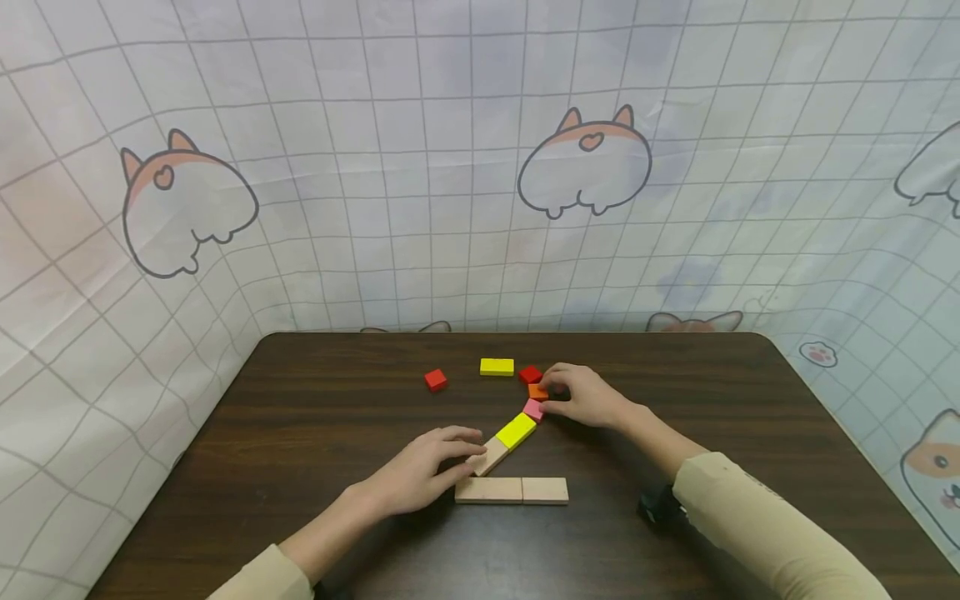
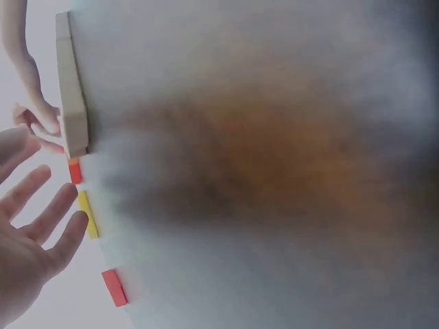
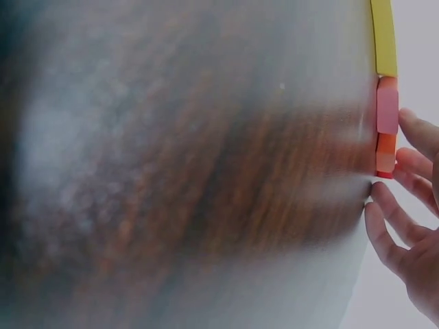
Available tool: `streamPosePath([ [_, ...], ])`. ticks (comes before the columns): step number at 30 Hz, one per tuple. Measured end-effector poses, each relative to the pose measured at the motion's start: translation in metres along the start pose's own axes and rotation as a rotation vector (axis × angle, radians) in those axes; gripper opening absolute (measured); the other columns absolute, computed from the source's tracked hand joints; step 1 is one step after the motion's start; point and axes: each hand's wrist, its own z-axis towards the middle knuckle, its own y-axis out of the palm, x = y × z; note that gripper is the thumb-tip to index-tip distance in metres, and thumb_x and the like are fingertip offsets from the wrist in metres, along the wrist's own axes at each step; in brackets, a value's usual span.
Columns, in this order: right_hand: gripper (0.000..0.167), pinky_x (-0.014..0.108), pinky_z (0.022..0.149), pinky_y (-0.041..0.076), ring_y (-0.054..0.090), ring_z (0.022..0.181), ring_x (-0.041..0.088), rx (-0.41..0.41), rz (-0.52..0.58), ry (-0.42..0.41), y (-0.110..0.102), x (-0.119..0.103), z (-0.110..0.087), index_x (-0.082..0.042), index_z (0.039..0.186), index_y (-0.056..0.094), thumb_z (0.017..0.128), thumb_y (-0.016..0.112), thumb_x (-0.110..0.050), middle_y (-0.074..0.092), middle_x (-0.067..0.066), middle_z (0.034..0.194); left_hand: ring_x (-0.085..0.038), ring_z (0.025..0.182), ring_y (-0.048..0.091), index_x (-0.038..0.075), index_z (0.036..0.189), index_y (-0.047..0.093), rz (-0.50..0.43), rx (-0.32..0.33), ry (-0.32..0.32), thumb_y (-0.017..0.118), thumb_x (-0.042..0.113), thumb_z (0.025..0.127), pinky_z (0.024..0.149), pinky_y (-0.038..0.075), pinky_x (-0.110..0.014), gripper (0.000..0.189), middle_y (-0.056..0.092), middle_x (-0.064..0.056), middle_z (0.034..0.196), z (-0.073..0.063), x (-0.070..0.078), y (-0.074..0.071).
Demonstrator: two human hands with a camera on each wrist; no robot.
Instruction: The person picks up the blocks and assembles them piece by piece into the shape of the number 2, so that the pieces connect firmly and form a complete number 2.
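My right hand (image 1: 583,396) has its thumb and index finger bent about a small orange block (image 1: 537,392), the thumb tip beside a pink block (image 1: 533,409). A red block (image 1: 530,374) lies just past the orange one. My left hand (image 1: 420,468) lies with spread fingers over the near end of a plain wooden block (image 1: 487,457), fingertips right at it. From that block a yellow block (image 1: 517,431), the pink, the orange and the red form a bent row. In the left wrist view the left hand (image 2: 31,240) shows loose fingers.
Two plain wooden blocks (image 1: 488,491) lie end to end near the front. Farther back are another yellow block (image 1: 497,367) and a separate red block (image 1: 436,380). A small black object (image 1: 657,506) sits by the right sleeve. Patterned cloth (image 1: 465,167) surrounds the dark table (image 1: 315,400).
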Motion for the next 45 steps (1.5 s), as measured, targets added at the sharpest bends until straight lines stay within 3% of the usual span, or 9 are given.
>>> streamPosePath([
  [13,0.033,0.041,0.089,0.055,0.061,0.094,0.023,-0.017,0.012,0.028,-0.001,-0.002,-0.002,-0.003,0.116,0.073,0.091,0.081,-0.023,0.067,0.009,0.118,-0.032,0.124,0.059,0.002,0.131,0.069,0.048,0.145,-0.033,0.067,0.010,0.101,0.103,0.048,-0.049,0.031,0.061,-0.015,0.135,0.049,-0.026,-0.007],
  [25,0.033,0.041,0.090,0.056,0.063,0.096,0.023,-0.012,0.031,0.031,-0.001,-0.002,-0.002,-0.003,0.116,0.073,0.091,0.082,-0.023,0.067,0.009,0.118,-0.036,0.127,0.056,0.000,0.133,0.066,-0.007,0.221,-0.192,0.070,0.007,0.098,0.106,0.045,-0.051,0.036,0.059,-0.017,0.136,0.103,-0.049,-0.013],
  [31,0.034,0.042,0.090,0.055,0.064,0.098,0.024,-0.021,0.020,0.030,0.001,-0.002,-0.002,-0.004,0.117,0.073,0.092,0.080,-0.026,0.066,0.009,0.120,-0.036,0.129,0.054,0.000,0.135,0.065,0.000,0.208,-0.278,0.071,0.010,0.098,0.108,0.043,-0.049,0.038,0.058,-0.017,0.137,0.117,-0.060,-0.012],
  [45,0.034,0.042,0.092,0.055,0.065,0.100,0.025,-0.025,0.024,0.041,0.000,0.001,0.001,-0.004,0.117,0.073,0.092,0.081,-0.026,0.066,0.009,0.121,-0.033,0.132,0.053,0.000,0.134,0.066,0.053,0.168,-0.336,0.073,0.011,0.097,0.111,0.040,-0.044,0.039,0.061,-0.016,0.137,0.143,-0.073,-0.010],
])
